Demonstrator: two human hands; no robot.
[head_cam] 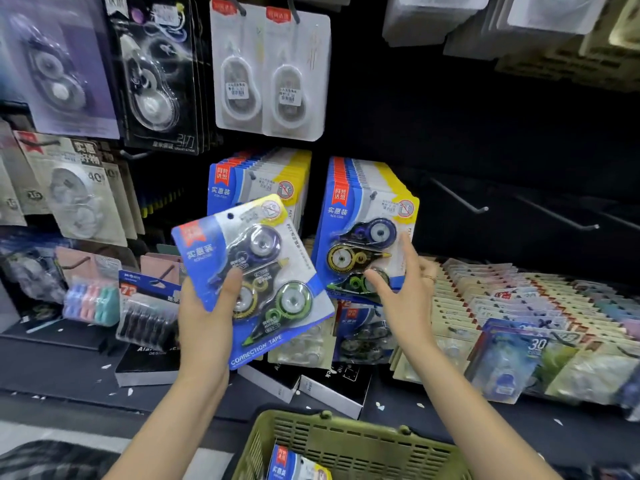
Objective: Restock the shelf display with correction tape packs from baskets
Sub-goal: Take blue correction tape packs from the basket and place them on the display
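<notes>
Dark shelving (485, 140) carries hooks of hanging stationery. Left hand (204, 317) grasps a tilted blue pack (252, 282) by its lower left edge, thumb on the front. Right hand (405, 292), fingers released and spread, touches the front of the right hanging stack (367, 216). Below, a green basket (346, 441) holds another pack (294, 465).

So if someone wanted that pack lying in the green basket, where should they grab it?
Probably by its upper card edge, reaching down from above: the blue pack lies low inside the green basket, whose walls block the sides. Only its top part shows, so that flat edge is the easiest to pinch.
</notes>
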